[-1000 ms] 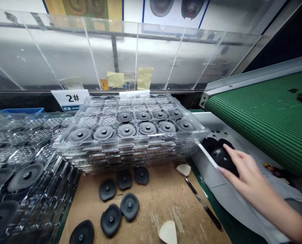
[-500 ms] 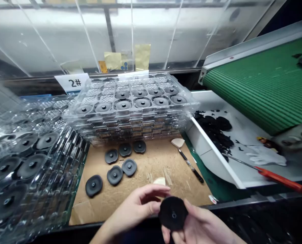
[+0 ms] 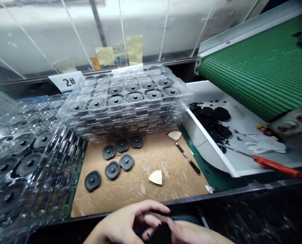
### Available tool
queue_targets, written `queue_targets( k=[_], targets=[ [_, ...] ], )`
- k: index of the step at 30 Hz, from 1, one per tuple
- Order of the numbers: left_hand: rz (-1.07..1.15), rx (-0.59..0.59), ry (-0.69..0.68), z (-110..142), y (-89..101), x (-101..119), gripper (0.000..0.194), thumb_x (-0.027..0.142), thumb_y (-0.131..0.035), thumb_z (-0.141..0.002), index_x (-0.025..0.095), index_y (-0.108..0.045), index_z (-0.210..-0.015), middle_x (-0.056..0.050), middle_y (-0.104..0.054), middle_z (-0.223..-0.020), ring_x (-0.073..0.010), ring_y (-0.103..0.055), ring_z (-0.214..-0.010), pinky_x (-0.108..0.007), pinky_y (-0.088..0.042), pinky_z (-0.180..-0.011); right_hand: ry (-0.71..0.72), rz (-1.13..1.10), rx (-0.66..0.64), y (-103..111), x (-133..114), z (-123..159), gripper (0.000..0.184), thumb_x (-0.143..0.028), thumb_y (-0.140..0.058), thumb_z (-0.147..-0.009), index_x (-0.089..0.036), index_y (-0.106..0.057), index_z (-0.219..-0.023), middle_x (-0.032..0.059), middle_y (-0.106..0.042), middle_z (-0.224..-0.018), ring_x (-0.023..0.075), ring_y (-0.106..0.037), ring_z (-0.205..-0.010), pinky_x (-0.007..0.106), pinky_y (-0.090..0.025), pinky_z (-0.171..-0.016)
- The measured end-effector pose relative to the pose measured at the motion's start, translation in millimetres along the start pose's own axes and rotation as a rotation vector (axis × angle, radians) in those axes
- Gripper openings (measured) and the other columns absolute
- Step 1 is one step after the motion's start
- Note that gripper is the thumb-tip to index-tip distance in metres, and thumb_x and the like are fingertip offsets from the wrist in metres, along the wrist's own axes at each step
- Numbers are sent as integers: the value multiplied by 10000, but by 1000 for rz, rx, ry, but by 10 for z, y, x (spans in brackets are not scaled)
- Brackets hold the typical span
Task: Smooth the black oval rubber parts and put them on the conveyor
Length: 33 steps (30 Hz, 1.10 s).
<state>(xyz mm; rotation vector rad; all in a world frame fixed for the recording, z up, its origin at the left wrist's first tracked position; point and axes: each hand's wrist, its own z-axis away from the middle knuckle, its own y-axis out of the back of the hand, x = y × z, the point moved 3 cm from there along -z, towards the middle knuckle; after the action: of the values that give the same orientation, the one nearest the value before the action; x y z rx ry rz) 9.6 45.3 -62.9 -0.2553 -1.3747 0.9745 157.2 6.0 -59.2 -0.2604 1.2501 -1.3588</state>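
Note:
A black round disc (image 3: 161,234) is tilted nearly edge-on between my two hands at the bottom edge, partly cut off by the frame. My left hand (image 3: 124,222) curls around it from the left, fingers bent over its far side. From the right, my right hand (image 3: 191,232) grips the disc, its fingers partly hidden. Beyond my hands, several dark grey discs with centre studs, such as one disc (image 3: 92,180), lie on a cardboard sheet (image 3: 130,196). A cream wedge-shaped pad (image 3: 156,177) lies on the cardboard near my hands.
A stack of clear trays (image 3: 125,115) holding discs stands behind the cardboard; more trays (image 3: 21,176) fill the left. A pen (image 3: 188,157) and second wedge (image 3: 174,136) lie right. Beyond are a white bin (image 3: 212,156) with black scraps, a red-handled tool (image 3: 280,166) and a green conveyor (image 3: 252,64).
Both hands have moved down and closer together. The disc has turned from facing me to nearly edge-on, and the cream wedge is uncovered. The camera view has shifted slightly.

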Motion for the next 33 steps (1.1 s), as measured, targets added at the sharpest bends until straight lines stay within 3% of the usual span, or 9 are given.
queue_targets(
  k=[4,7,10,13,18,22,26,29,33],
  targets=[
    [514,381,-323,150,75,-113,590,329,-685,-721,333,-461,-1267,-87,-634,-1208,-307,-531,-1167,-509,-384,-970,204,727,501,359,-260,28,669,-671,-325,-826,-145,-639,-1095,72,-650,-750,92,-534,-463,226,-478,-473],
    [737,581,-467,185,94,-145,467,302,-627,-778,336,-511,-1229,-67,-640,-1208,-304,-500,-1199,-456,-383,-1003,367,1003,855,645,-373,-95,526,-534,-417,-850,-179,-563,-1209,87,-605,-899,143,-573,-596,337,-517,-654],
    [787,650,-523,155,68,-115,400,250,-653,-759,300,-593,-1151,-71,-648,-1197,-311,-501,-1195,-402,-400,-1003,458,1110,974,806,-262,-318,414,-445,-493,-818,-198,-611,-1129,138,-508,-1148,226,-596,-816,438,-482,-798],
    [799,663,-532,133,28,-67,318,258,-650,-757,291,-650,-1074,-60,-658,-1182,-307,-527,-1170,-391,-410,-996,570,1205,928,811,-115,-459,292,-377,-469,-846,-206,-655,-991,123,-556,-1108,245,-594,-932,411,-481,-835],
    [759,698,-502,124,10,-35,378,259,-705,-697,317,-654,-1068,-52,-664,-1176,-287,-561,-1136,-335,-445,-945,618,1297,781,628,-264,-417,222,-300,-485,-863,-211,-666,-956,53,-669,-821,173,-636,-723,296,-531,-670],
    [653,724,-490,68,-3,-45,473,254,-756,-639,253,-642,-1098,-85,-644,-1194,-262,-605,-1067,-287,-483,-855,635,1287,808,164,-593,-275,225,-263,-483,-875,-234,-617,-1054,40,-669,-929,148,-632,-739,244,-524,-598],
    [572,746,-422,29,-70,-52,486,269,-760,-635,242,-637,-1105,-97,-684,-1103,-239,-613,-1032,-323,-461,-898,947,1424,660,-443,-700,-175,311,-153,-451,-859,-181,-540,-1155,60,-668,-957,178,-616,-846,305,-510,-748],
    [553,808,-367,23,-121,-36,461,298,-775,-610,273,-663,-1056,-72,-695,-1081,-240,-612,-1027,-341,-440,-928,834,1500,501,-607,-693,-201,260,-120,-434,-845,-198,-599,-1030,25,-686,-879,156,-618,-716,277,-508,-681],
    [504,803,-340,-21,-215,54,476,313,-809,-552,253,-684,-1007,-40,-723,-919,-214,-621,-983,-332,-397,-974,888,1512,661,-620,-763,-198,271,-105,-416,-849,-153,-598,-1044,57,-675,-848,179,-608,-719,311,-497,-662]
  ],
)
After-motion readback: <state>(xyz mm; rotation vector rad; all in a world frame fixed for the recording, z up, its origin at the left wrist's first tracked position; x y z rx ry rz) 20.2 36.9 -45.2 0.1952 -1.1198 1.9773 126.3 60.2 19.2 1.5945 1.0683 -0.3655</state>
